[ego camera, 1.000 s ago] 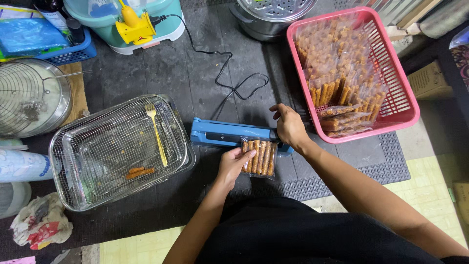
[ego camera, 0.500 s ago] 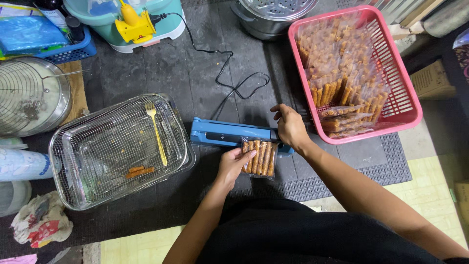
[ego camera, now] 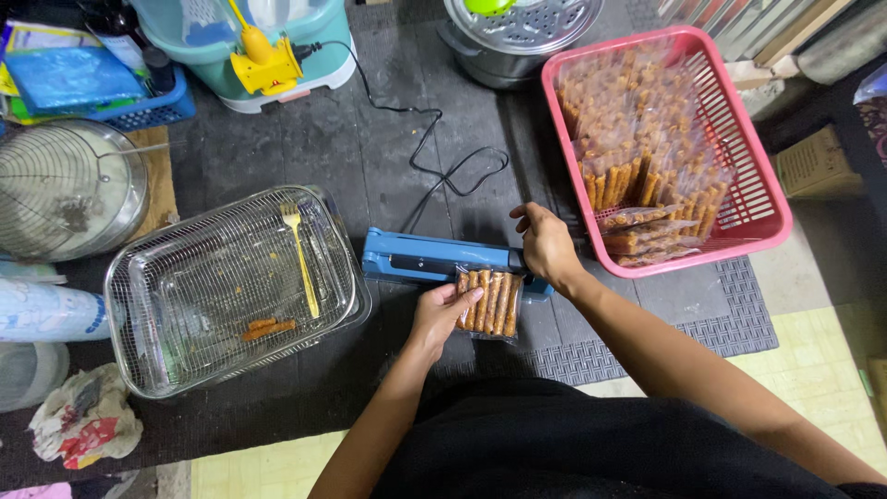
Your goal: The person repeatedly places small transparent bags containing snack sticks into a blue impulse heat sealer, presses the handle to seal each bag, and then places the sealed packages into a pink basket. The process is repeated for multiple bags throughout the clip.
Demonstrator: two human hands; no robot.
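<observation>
Nothing shifts but the view. Left hand grips the snack bag flat; right hand, fingers curled, presses the blue sealer. Keep the bag mouth straight.

wire basket: gold fork, two snack sticks
pink basket: sealed snack bags
steamer pot: top edge

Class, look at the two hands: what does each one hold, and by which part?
The left hand holds the clear packet of snack sticks by its left edge. The right hand presses the blue sealer at its handle end.
</observation>
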